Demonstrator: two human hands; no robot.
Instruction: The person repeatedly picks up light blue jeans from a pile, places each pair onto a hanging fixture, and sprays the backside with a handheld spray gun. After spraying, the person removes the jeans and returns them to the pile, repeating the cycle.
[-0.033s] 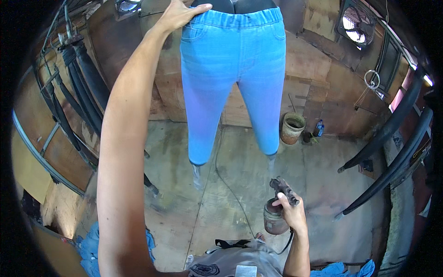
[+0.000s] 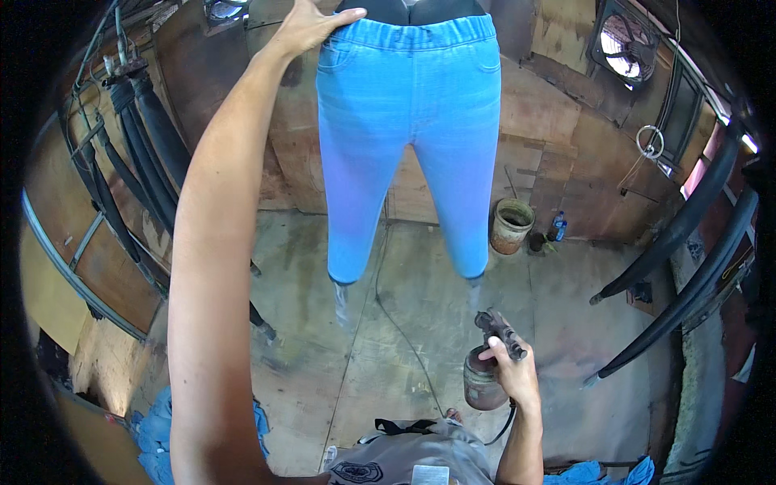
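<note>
Both hands are busy — left hand [image 2: 311,26] grips the jeans [image 2: 408,121] at the waistband, right hand [image 2: 511,373] wraps the spray gun [image 2: 489,368]; a tug could likely pull the jeans askew, and a tipped cup might spill.

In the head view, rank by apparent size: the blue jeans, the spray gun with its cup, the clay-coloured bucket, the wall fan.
1. blue jeans, by far the largest.
2. spray gun with its cup.
3. wall fan and bucket: these look alike, and both sit far from the camera, so no ranking.
</note>
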